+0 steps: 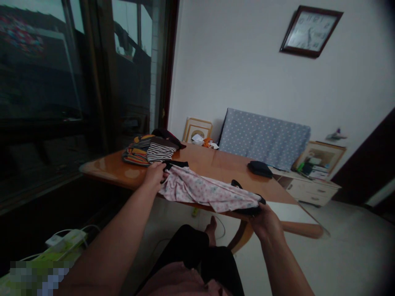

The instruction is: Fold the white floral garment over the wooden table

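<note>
A pink floral garment [203,191] with black edging is stretched sideways between my hands at the near edge of the wooden table [212,158]. My left hand [155,174] is closed on its left end, where black fabric shows. At the other end my right hand [266,220] grips the black-edged corner. Some black cloth lies under and behind the pink part; which piece it belongs to I cannot tell. Just beyond my left hand lies a pile of clothes [135,152], with a black-and-white striped piece [160,151] on it.
A folded dark cloth [260,168] lies toward the table's right side, and a white sheet [290,212] at its near right corner. Behind stands a polka-dot cover [262,137] beside a drawer cabinet [311,189]. At lower left is a power strip [69,242] with cables.
</note>
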A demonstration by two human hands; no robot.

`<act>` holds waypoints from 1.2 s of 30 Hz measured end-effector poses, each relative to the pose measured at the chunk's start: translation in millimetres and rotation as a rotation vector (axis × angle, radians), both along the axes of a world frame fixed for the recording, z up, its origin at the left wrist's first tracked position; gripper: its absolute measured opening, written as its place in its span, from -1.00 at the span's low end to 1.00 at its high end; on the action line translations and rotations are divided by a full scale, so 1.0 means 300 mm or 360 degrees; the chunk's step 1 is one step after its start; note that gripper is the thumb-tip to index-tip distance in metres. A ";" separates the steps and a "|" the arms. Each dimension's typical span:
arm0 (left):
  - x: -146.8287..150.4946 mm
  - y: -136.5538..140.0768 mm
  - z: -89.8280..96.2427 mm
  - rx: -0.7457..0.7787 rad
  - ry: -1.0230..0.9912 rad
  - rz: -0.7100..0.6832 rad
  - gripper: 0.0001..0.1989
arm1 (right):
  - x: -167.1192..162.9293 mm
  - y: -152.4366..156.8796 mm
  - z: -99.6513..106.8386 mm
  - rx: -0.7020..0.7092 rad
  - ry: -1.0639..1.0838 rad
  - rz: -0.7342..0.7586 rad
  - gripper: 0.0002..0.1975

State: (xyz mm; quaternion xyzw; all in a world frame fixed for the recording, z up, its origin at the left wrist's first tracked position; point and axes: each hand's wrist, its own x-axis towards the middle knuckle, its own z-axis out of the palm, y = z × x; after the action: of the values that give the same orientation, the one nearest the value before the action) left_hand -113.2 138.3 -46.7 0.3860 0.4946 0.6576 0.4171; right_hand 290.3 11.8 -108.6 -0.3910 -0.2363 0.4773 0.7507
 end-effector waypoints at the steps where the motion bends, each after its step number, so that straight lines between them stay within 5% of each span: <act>1: -0.001 0.008 0.008 -0.0002 -0.0031 0.0020 -0.83 | 0.001 0.000 -0.001 0.0003 -0.0008 -0.0021 -0.66; 4: 0.003 0.026 0.004 -0.0002 0.0063 0.0159 -0.83 | -0.003 -0.001 -0.005 0.0004 -0.0049 -0.0075 -0.69; 11: 0.004 -0.004 -0.069 -0.0085 0.0823 0.0349 -0.94 | -0.023 -0.005 -0.005 -0.0121 -0.0048 -0.0158 -0.73; 15: 0.041 -0.042 -0.038 0.0202 0.1522 0.0633 -0.79 | -0.032 -0.006 0.001 -0.0101 -0.0026 -0.0167 -0.75; 19: 0.119 -0.050 -0.012 0.0507 0.1713 0.0231 -0.74 | -0.043 -0.010 0.013 -0.0073 -0.0025 -0.0153 -0.74; 25: 0.216 -0.053 -0.066 0.0640 0.1818 -0.0418 -0.60 | -0.057 -0.023 0.034 -0.0059 0.0052 -0.0125 -0.71; 32: 0.260 -0.047 -0.084 0.0634 0.1792 -0.0501 -0.78 | -0.036 -0.015 0.013 -0.0040 0.0000 -0.0152 -0.72; 36: 0.257 -0.036 -0.066 0.0563 0.1275 -0.0470 -0.88 | -0.035 -0.020 0.011 0.0006 -0.0129 -0.0196 -0.64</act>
State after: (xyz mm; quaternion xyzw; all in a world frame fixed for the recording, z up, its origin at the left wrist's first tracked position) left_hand -36.1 127.4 -66.5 0.7412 0.4367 0.4645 0.2102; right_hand 279.9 5.7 -105.3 -0.4223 -0.2428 0.4136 0.7692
